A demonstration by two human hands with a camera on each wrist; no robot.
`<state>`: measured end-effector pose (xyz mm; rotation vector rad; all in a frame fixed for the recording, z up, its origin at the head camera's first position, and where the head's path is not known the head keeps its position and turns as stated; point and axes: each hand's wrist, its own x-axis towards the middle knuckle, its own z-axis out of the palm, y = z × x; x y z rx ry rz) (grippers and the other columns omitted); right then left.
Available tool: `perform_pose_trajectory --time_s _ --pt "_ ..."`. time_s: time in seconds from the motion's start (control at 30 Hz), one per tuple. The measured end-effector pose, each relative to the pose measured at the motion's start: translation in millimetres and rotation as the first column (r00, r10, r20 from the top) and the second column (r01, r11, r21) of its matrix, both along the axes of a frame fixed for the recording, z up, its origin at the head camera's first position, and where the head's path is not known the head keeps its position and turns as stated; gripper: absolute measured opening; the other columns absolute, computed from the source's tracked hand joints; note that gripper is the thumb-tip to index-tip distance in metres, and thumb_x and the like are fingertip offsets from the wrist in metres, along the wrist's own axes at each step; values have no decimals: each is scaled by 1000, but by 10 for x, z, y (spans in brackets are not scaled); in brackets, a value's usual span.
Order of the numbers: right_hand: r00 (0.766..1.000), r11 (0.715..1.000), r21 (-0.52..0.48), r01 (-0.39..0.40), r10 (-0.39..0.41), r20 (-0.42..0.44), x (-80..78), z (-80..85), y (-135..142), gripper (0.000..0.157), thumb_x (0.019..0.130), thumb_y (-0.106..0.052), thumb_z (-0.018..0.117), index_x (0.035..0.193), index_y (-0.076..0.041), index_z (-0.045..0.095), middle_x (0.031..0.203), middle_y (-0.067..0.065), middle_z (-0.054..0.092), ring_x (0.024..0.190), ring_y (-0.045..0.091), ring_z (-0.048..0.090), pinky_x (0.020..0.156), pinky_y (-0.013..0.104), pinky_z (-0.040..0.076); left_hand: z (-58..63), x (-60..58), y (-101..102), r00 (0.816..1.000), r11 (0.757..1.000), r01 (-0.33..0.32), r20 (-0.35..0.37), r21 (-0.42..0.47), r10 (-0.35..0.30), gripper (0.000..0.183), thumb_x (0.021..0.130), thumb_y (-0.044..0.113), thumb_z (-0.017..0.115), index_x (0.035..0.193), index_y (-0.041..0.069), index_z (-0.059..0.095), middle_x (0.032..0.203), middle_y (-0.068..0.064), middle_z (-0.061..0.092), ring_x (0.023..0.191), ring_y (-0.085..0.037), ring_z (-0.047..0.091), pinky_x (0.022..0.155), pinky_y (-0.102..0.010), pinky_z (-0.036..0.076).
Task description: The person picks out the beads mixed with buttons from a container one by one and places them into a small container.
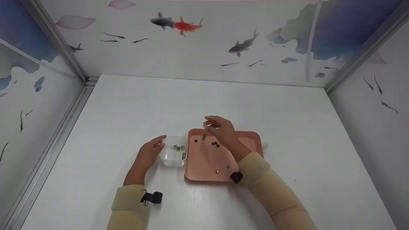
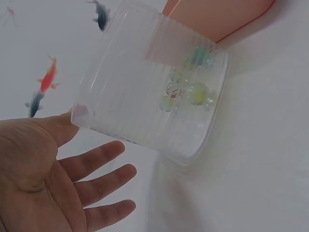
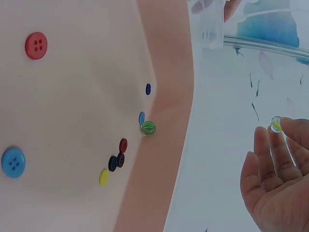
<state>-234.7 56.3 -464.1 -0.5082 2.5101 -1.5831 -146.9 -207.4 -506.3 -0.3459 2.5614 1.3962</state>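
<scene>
My right hand (image 1: 223, 129) is over the far edge of the pink tray (image 1: 204, 177). Between thumb and fingertip it pinches a clear glass marble with a yellow swirl (image 3: 275, 124). My left hand (image 1: 148, 155) is at the left side of a clear plastic container (image 1: 172, 163); in the left wrist view one digit touches its corner, while other fingers (image 2: 104, 186) spread loosely below. Several glass marbles (image 2: 197, 93) lie inside the container. On the tray are a green marble (image 3: 148, 127) and several buttons, including a red button (image 3: 36, 45) and a blue button (image 3: 13, 162).
The container stands directly left of the tray on a white table (image 1: 207, 207). A small clear plastic piece (image 1: 265, 147) shows at the tray's right edge. White panels (image 1: 204, 64) printed with fish enclose the table's back and sides.
</scene>
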Motion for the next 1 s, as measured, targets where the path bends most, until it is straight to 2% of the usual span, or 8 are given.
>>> perform_pose_trajectory --time_s 0.17,0.23,0.3,0.37,0.43,0.57,0.8,1.0 --pt "999 999 -44 -31 32 27 40 25 -70 35 94 -8 63 129 -6 61 109 10 69 101 24 65 81 30 56 -6 8 -13 1000 1000 -10 5 5 10 43 103 27 47 145 19 45 145 -18 46 137 -38 38 111 -54 32" --pt "998 998 -50 -41 43 47 57 33 -94 36 94 -9 63 130 -7 60 111 9 68 97 24 65 67 26 55 -5 10 -14 1000 1000 -11 5 10 11 43 103 27 47 145 19 45 145 -19 46 136 -39 38 110 -54 33" --pt "996 998 -51 -43 46 74 67 38 -117 36 95 -11 63 130 -10 60 112 7 68 93 25 66 54 24 49 0 9 -10 1000 1000 -17 10 13 17 43 103 27 47 145 20 45 145 -18 46 136 -39 38 110 -54 33" --pt "994 998 -53 -42 47 97 71 39 -138 36 95 -12 63 131 -12 60 113 5 68 91 24 65 48 24 44 3 5 -2 1000 1000 -22 16 12 21 43 103 28 47 145 20 45 146 -17 45 137 -38 38 111 -53 33" --pt "993 997 -58 -41 47 108 70 36 -159 36 94 -11 63 130 -12 61 112 4 68 93 22 64 53 25 49 0 -1 6 1000 1000 -21 20 7 21 43 103 28 47 145 21 45 146 -17 45 137 -38 38 111 -53 33" --pt "993 996 -74 -54 61 101 72 19 -205 35 93 -6 63 128 -9 62 110 7 68 98 20 64 73 31 56 -14 -17 20 1000 1000 -17 24 -3 17 43 103 29 47 145 22 45 147 -17 44 136 -38 38 111 -54 33" --pt "985 996 -58 -68 76 158 101 29 -287 36 94 -7 62 129 -10 61 112 5 68 99 18 63 81 33 57 -13 -21 22 1000 1000 -18 20 -5 18 43 103 28 46 145 22 45 147 -16 44 138 -38 37 112 -54 31" --pt "987 994 -67 -85 94 133 123 29 -344 36 92 -1 60 128 -7 62 111 8 68 99 20 63 83 29 56 -2 -22 21 1000 1000 -14 16 -7 14 43 103 28 46 145 22 45 147 -16 44 138 -37 36 113 -53 30"
